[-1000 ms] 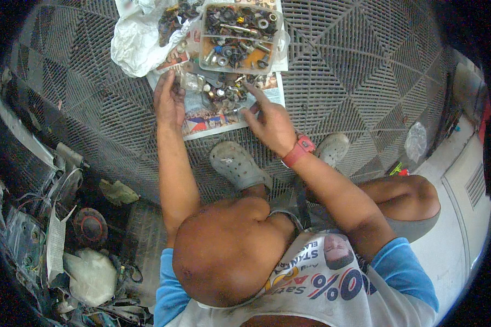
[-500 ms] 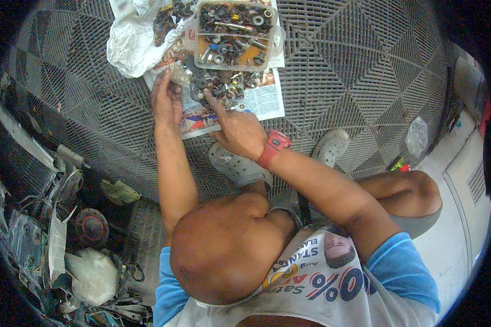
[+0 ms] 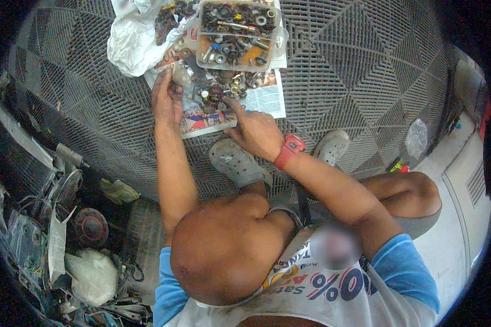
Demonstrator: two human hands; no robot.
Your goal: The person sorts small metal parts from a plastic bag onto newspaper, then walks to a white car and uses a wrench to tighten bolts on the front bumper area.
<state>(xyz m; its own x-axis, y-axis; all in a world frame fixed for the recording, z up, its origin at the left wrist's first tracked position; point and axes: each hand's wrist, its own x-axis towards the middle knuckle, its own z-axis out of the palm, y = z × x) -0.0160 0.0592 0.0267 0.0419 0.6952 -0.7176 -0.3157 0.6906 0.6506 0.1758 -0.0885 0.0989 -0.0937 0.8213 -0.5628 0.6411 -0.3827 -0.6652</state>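
Observation:
My left hand [image 3: 167, 101] is at the left edge of the newspaper [image 3: 202, 129], its fingers closed at a small clear plastic bag [image 3: 181, 75]. My right hand [image 3: 258, 131], with a red watch [image 3: 291, 149] on the wrist, reaches over the paper from the right. Its index finger is stretched out to the loose pile of bolts, nuts and washers [image 3: 235, 87], and the thumb stands apart. A small white round piece [image 3: 204, 94] lies between the two hands. Just beyond the pile is a clear divided plastic box [image 3: 200, 54] full of screws, bolts and washers.
Crumpled white plastic [image 3: 131, 52] and more dark hardware [image 3: 169, 24] lie left of the box. Grey perforated clogs [image 3: 232, 161] are near the paper on a grey slatted mat [image 3: 338, 65]. Assorted machine parts [image 3: 93, 278] crowd the lower left. A clear plastic wrapper [image 3: 416, 138] lies at right.
My right hand has shifted to the right, its index finger moving across the loose hardware. The small white round piece now shows uncovered. My left hand stays in place.

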